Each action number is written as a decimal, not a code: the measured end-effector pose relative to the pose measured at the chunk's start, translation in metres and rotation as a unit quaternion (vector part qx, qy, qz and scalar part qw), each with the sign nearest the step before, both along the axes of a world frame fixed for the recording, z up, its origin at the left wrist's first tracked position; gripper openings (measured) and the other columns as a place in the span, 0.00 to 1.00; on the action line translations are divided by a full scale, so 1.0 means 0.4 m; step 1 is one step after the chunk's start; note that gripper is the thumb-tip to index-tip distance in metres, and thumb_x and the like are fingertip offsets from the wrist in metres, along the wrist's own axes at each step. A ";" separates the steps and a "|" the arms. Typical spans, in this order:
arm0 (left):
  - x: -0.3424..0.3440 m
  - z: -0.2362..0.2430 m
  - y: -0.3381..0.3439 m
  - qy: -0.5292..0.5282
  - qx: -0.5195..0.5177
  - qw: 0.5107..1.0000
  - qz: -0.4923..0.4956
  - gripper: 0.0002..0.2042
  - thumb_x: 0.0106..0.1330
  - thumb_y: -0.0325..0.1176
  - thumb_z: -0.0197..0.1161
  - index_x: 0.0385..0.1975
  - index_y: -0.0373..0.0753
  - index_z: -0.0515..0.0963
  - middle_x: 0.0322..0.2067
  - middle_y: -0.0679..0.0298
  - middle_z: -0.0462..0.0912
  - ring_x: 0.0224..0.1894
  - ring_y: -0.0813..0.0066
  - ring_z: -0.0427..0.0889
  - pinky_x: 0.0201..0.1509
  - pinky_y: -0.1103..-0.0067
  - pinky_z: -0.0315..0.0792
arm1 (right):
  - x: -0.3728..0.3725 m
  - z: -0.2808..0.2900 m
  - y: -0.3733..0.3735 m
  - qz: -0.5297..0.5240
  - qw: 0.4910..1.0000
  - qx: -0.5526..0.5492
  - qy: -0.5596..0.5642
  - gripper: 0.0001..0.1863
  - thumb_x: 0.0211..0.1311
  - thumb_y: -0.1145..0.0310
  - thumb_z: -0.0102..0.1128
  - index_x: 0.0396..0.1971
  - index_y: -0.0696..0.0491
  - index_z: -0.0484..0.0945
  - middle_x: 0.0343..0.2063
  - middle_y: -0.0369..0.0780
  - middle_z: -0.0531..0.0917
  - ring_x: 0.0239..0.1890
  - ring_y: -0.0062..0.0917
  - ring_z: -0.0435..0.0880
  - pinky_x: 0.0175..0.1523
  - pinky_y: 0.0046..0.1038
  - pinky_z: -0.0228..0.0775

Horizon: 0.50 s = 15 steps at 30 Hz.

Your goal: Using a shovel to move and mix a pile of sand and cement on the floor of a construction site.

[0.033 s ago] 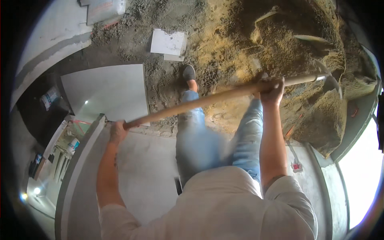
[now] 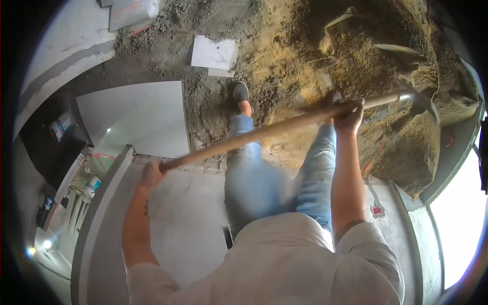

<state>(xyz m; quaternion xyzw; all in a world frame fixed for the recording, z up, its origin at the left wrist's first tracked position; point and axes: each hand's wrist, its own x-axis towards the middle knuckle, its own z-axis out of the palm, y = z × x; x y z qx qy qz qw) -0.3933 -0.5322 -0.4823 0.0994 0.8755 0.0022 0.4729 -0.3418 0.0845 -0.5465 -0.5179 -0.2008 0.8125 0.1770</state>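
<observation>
A hoe point(image 2: 254, 133) with a long wooden handle slants across in front of my legs, its blade end higher and to the right. My left hand point(image 2: 151, 174) is closed round the handle's left end. Farther up the handle, close to the blade, my right hand point(image 2: 349, 116) grips it too. The metal blade point(image 2: 428, 103) is set crosswise and smeared by motion, over the right side of a yellowish-brown sand heap point(image 2: 351, 61). Whether the blade touches the sand, I cannot tell. One shoe point(image 2: 241, 92) shows on grey, crumbly mix; the other foot is mostly hidden behind my right hand.
Beyond my left shoe lie white tile pieces point(image 2: 213, 53). A large pale panel point(image 2: 134, 119) covers the floor at left, beside a low wall edge point(image 2: 104, 213). A bag point(image 2: 133, 15) stands far left, a white bucket point(image 2: 62, 125) nearer. Crumpled sacking point(image 2: 460, 109) borders the sand at right.
The hoe has shifted slightly to the right, its blade more blurred. My left hand has moved a little right and nearer to me; my right hand has barely moved.
</observation>
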 end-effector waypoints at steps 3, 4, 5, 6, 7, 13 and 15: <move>0.127 0.019 -0.023 -0.121 0.040 0.991 0.048 0.08 0.46 0.32 0.63 0.23 0.35 0.75 0.23 0.49 0.77 0.30 0.47 0.77 0.32 0.64 0.71 | 0.106 -0.240 0.095 0.062 0.994 0.038 -0.086 0.12 0.60 0.60 0.50 0.28 0.54 0.69 0.21 0.40 0.73 0.24 0.25 0.74 0.34 0.31 0.73; 0.172 0.064 -0.064 -0.094 0.004 0.994 0.048 0.08 0.47 0.32 0.62 0.23 0.35 0.75 0.23 0.49 0.77 0.30 0.48 0.78 0.32 0.64 0.71 | 0.091 -0.298 0.031 0.104 0.967 -0.001 -0.232 0.14 0.58 0.59 0.54 0.32 0.56 0.71 0.23 0.40 0.75 0.25 0.26 0.75 0.34 0.29 0.74; 0.218 0.093 -0.089 -0.065 -0.022 0.997 0.046 0.07 0.47 0.31 0.61 0.23 0.35 0.75 0.23 0.49 0.77 0.30 0.48 0.78 0.32 0.64 0.71 | 0.110 -0.375 -0.005 0.165 0.919 0.014 -0.357 0.17 0.55 0.59 0.58 0.36 0.57 0.72 0.26 0.41 0.77 0.27 0.27 0.77 0.34 0.28 0.74; 0.245 0.186 -0.100 -0.069 -0.106 0.988 0.087 0.06 0.48 0.30 0.60 0.22 0.36 0.74 0.22 0.49 0.77 0.29 0.48 0.77 0.32 0.63 0.71 | 0.074 -0.387 -0.144 0.145 0.892 -0.019 -0.428 0.16 0.53 0.61 0.61 0.34 0.57 0.74 0.27 0.41 0.78 0.28 0.27 0.77 0.34 0.28 0.74; 0.280 0.204 -0.131 -0.013 -0.096 0.991 0.089 0.06 0.48 0.31 0.61 0.21 0.36 0.74 0.22 0.50 0.77 0.28 0.48 0.77 0.32 0.63 0.71 | 0.133 -0.492 -0.155 0.167 0.918 -0.023 -0.360 0.13 0.52 0.62 0.62 0.31 0.56 0.75 0.26 0.41 0.78 0.28 0.27 0.77 0.35 0.29 0.74; 0.398 0.756 -0.286 -0.004 -0.406 0.909 0.096 0.07 0.49 0.26 0.63 0.22 0.34 0.70 0.20 0.55 0.75 0.25 0.63 0.75 0.32 0.71 0.68 | 0.079 -0.501 -0.884 0.223 0.896 -0.302 -0.238 0.10 0.53 0.63 0.59 0.24 0.55 0.74 0.18 0.41 0.77 0.19 0.33 0.77 0.26 0.34 0.73; 0.412 0.874 -0.324 -0.009 -0.379 0.925 -0.032 0.06 0.59 0.32 0.55 0.26 0.35 0.73 0.20 0.59 0.76 0.24 0.71 0.75 0.31 0.76 0.68 | 0.049 -0.542 -1.005 0.375 0.809 -0.184 -0.413 0.12 0.50 0.63 0.61 0.27 0.57 0.74 0.21 0.41 0.77 0.21 0.33 0.78 0.29 0.37 0.75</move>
